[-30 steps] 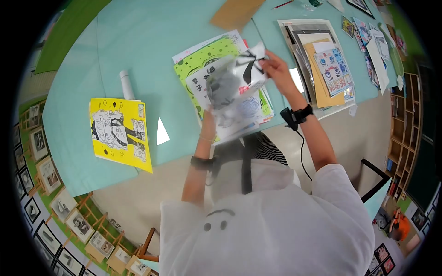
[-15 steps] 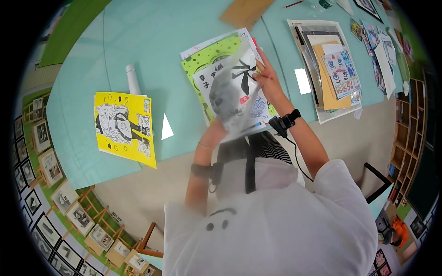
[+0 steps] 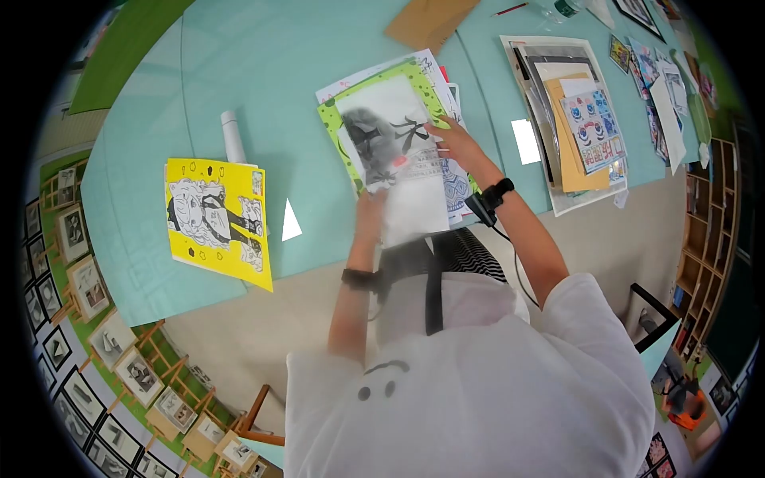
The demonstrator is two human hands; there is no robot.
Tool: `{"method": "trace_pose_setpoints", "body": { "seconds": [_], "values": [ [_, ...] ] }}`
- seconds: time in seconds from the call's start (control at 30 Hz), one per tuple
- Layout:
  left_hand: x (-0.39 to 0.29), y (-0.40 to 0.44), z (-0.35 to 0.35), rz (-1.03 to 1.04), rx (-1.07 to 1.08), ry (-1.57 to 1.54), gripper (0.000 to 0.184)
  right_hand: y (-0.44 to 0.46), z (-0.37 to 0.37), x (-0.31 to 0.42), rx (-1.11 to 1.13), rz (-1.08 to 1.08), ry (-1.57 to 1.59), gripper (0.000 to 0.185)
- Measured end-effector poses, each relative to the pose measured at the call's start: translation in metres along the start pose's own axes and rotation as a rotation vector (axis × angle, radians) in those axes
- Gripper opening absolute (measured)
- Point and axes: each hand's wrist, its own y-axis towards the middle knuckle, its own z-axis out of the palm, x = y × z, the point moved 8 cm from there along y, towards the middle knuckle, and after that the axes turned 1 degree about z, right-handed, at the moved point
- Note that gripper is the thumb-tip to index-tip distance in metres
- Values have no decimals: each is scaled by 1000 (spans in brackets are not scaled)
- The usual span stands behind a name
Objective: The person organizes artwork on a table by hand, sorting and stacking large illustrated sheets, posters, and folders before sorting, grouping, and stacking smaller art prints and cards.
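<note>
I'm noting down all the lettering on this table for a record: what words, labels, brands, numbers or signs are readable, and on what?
"水", probably: large black brush character on the sheet between the hands; slightly blurred.
Red mark and small print on that sheet: too blurred.
Characters on the sheet with cartoon faces, right-hand stack: too small.
Bottle's green label: too small.
No brand or number is readable.

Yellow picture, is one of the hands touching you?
No, the left hand and right hand are at the sheet with black marks, away from the yellow picture.
</note>
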Motion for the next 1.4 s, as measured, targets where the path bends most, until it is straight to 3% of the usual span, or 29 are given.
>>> {"method": "trace_pose_setpoints", "body": {
  "seconds": [0.1, 0.23, 0.3, 0.33, 0.43, 0.53, 0.57, 0.67, 0.73, 0.77, 0.87, 0.9, 0.93, 1.03, 1.13, 1.23, 1.27, 1.4],
  "values": [
    [6, 4, -6, 20, -112, 187, 27, -26, -7, 5, 4, -173, 160, 50],
    [9, -2, 2, 150, -170, 219, 26, -54, -34, -37, -184, -593, -753, 54],
    [40, 6, 8, -106, -29, -119, 27, -83, -15, -57, -164, -731, -1273, 57],
    [48, 5, 14, -235, 41, -288, 28, -89, -14, -62, -142, -739, -1315, 60],
    [45, -1, 19, -289, 149, -434, 31, -90, -7, -70, -108, -720, -1494, 62],
    [64, 12, 20, -190, 49, -303, 41, -77, 0, -64, -118, -797, -1512, 59],
    [59, 10, 20, -109, 13, -132, 44, -66, 0, -65, -89, -805, -1432, 56],
    [4, -14, 17, 146, -78, 346, 54, -49, -10, -50, -32, -723, -863, 55],
    [-7, -18, 13, 337, -102, 619, 60, -43, -35, -42, -204, -782, -761, 47],
    [-50, -39, 4, 298, -176, 717, 63, -33, -57, -47, -278, -771, -680, 43],
    [-46, -30, -40, 400, -432, 563, 63, -30, -97, -51, -512, -520, -576, 35],
    [-8, -11, -48, 195, -405, 368, 65, -19, -108, -61, -555, -499, -682, 33],
    [-5, -5, -47, 207, -384, 431, 62, -13, -110, -64, -603, -478, -788, 33],
    [1, 24, -24, 286, -334, 519, 56, -9, -96, -68, -529, -487, -902, 34],
    [-29, 8, -5, 271, -390, 623, 55, -13, -85, -71, -505, -442, -1046, 51],
    [-31, 17, -3, 152, -274, 491, 69, -5, -108, -85, -537, -221, -865, 58],
    [-27, 18, -1, 115, -234, 459, 75, -3, -110, -87, -534, -239, -843, 59],
    [-22, 12, 0, 209, -392, 415, 60, -4, -106, -89, -505, -330, -918, 67]
  ]
}}
